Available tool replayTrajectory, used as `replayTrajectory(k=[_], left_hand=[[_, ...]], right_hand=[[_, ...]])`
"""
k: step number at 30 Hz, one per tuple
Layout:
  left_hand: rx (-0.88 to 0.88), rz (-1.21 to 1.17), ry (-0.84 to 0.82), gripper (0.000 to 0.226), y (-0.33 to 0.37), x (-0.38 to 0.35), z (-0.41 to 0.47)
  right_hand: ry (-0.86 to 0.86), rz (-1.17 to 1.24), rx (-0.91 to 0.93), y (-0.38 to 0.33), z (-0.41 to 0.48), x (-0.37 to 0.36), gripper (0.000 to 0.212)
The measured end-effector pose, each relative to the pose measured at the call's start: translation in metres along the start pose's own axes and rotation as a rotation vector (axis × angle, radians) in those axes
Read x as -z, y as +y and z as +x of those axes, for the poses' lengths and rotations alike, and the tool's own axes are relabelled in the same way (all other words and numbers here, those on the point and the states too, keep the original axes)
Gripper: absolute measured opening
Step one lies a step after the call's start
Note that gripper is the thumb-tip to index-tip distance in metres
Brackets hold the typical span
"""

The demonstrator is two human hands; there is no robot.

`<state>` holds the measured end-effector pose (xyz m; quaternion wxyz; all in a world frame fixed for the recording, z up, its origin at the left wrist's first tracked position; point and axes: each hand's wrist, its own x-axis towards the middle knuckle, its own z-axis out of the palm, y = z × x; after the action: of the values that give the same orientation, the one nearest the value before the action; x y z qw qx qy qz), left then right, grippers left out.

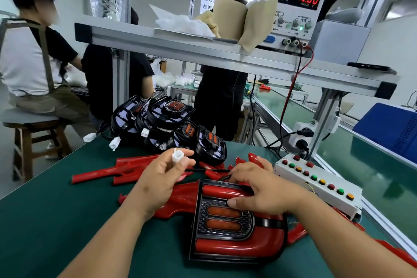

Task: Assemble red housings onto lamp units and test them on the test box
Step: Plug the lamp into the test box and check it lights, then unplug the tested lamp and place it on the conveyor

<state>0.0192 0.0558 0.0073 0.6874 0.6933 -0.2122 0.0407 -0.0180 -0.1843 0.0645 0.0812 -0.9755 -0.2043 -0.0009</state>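
Holds left hand raised above the green mat, wrist bent, thumb and forefingers pinching a white connector by its sides, open end up. Under that hand, a thin black wire running toward the right. Lays right hand across the upper part of the lamp unit, thumb pressed on the dark lens just above the two orange bars, fingers curled over the far edge: a firm grasp on the unit. Lamp unit flat on the mat, face up, close in front, seated in its red housing, red plastic jutting out to left and right.

On the shelf overhead, brown paper standing open like a wrapper, contents hidden; white plastic bags just beside. Far right, a blue crate, inside out of sight.

Behind the hands, a heap of black lamp units with white plugs dangling at the mat's far edge. Between heap and hands, loose red housings, some partly covered by the left hand. Just right of the right hand, the test box, white, rows of red, green and yellow buttons. Above, a power supply showing 0.000 and 12.00, red and black leads hanging down. Beyond, a green conveyor; at left, a person seated on a stool.
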Motion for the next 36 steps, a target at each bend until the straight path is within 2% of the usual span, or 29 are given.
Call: replayTrajectory(k=[3,5,9,13,15,17,18,21,23,25,28,33,36], left_hand=[[-0.002,-0.102,0.076,0.022,0.000,0.004,0.002],[0.025,-0.231,0.157,0.019,0.000,0.005,0.005],[0.115,-0.539,0.300,0.016,-0.005,0.001,0.011],[0.240,-0.672,0.328,0.012,-0.005,-0.018,0.009],[0.280,-0.683,0.339,0.026,-0.002,-0.028,0.005],[0.301,-0.725,0.292,0.061,0.000,-0.037,0.002],[0.297,-0.748,0.256,0.071,0.002,-0.041,0.001],[0.262,-0.770,0.178,0.072,0.009,-0.048,-0.005],[0.291,-0.770,0.140,0.072,0.011,-0.051,-0.008],[0.325,-0.823,0.106,0.075,0.012,-0.049,-0.011],[0.340,-0.936,0.072,0.075,0.014,-0.042,-0.012],[0.335,-0.979,0.082,0.047,0.012,-0.033,-0.012],[0.312,-0.961,0.095,0.043,0.013,-0.031,-0.011]], right_hand=[[0.007,0.097,0.022,0.003,0.001,0.003,0.026],[0.042,0.270,0.029,0.006,0.002,0.008,0.019],[0.214,0.798,-0.040,0.010,0.003,0.018,0.031],[0.411,1.172,-0.147,0.002,0.019,0.021,0.042],[0.505,1.319,-0.198,-0.008,0.028,0.022,0.041],[0.600,1.449,-0.265,-0.018,0.036,0.021,0.026],[0.641,1.517,-0.301,-0.022,0.040,0.018,0.019],[0.703,1.690,-0.375,-0.037,0.048,0.010,0.024],[0.685,1.746,-0.396,-0.047,0.053,0.005,0.039],[0.667,1.773,-0.412,-0.052,0.058,-0.003,0.042],[0.555,1.750,-0.488,-0.060,0.059,-0.020,0.045],[0.542,1.650,-0.649,-0.061,0.055,-0.039,0.042],[0.549,1.601,-0.635,-0.063,0.051,-0.043,0.044]])
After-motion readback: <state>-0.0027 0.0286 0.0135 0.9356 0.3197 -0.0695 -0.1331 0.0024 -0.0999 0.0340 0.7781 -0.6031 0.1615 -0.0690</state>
